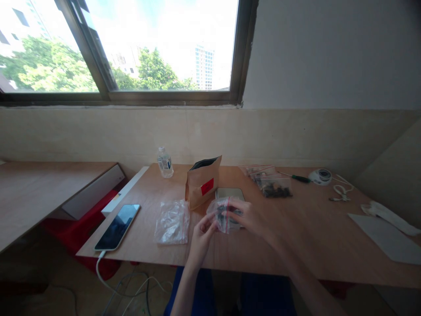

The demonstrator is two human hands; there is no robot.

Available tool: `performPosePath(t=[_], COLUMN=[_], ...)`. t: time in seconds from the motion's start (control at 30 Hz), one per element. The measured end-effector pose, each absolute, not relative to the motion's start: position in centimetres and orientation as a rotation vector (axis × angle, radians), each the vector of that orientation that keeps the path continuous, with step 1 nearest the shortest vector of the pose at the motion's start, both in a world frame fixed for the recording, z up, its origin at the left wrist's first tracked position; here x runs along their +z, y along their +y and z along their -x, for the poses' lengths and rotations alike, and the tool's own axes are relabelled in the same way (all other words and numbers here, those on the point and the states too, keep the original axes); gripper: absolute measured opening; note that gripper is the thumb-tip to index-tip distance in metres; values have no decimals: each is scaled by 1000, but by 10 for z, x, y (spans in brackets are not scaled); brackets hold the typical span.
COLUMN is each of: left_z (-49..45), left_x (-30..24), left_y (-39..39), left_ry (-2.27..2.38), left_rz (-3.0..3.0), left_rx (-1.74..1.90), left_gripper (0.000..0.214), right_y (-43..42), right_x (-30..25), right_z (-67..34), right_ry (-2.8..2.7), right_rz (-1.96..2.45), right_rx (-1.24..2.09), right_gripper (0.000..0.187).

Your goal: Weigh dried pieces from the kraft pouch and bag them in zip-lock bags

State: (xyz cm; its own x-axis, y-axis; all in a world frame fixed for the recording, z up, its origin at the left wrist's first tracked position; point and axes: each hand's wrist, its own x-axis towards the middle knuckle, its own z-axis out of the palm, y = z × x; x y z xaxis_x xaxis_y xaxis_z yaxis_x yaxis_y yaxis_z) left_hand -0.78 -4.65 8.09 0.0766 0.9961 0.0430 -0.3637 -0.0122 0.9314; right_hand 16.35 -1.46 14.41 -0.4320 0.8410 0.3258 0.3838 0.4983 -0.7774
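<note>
Both my hands are on a small clear zip bag (224, 222) with a red seal line and dark contents too blurred to name. My left hand (204, 230) pinches its left side. Over its top and right side, my right hand (245, 215) has its fingers closed on the plastic. Just behind the bag lies a flat pale-topped device (230, 192), partly covered by my right hand. A brown paper pouch (200, 188) with a red label stands upright with its top open, behind my left hand. Left of my hands lies another clear plastic bag (172, 222).
A phone (118, 227) on a charging cable lies at the left. Behind stands a water bottle (165, 163). Toward the back right are filled zip bags (276, 188), a green-handled screwdriver (300, 179), a white round device (320, 177), a cable (342, 193) and a grey sheet (384, 239).
</note>
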Motion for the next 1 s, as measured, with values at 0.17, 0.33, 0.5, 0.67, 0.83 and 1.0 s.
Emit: performPosePath(t=[0.17, 0.33, 0.5, 0.67, 0.83, 1.0], left_z=[12, 17, 21, 22, 21, 23], left_x=[77, 71, 66, 61, 62, 64], left_y=[-47, -44, -41, -43, -46, -47], left_ry=[869, 853, 849, 845, 860, 858], left_rz=[-894, -755, -607, -535, -514, -516], left_rx=[1338, 1369, 1439, 1438, 1433, 1417], left_gripper=[38, 42, 38, 36, 36, 39], right_y=[-7, 2, 17, 68, 109, 108], right_x=[140, 145, 171, 196, 195, 183], right_z=[-172, -189, -189, -161, -118, -106], right_ry=[-1937, -1966, -1885, -1594, -1673, -1921], right_rz=[1038, 1096, 1050, 914, 928, 848], right_rx=[888, 1210, 1231, 829, 419, 317], right_gripper=[25, 38, 40, 39, 30, 23])
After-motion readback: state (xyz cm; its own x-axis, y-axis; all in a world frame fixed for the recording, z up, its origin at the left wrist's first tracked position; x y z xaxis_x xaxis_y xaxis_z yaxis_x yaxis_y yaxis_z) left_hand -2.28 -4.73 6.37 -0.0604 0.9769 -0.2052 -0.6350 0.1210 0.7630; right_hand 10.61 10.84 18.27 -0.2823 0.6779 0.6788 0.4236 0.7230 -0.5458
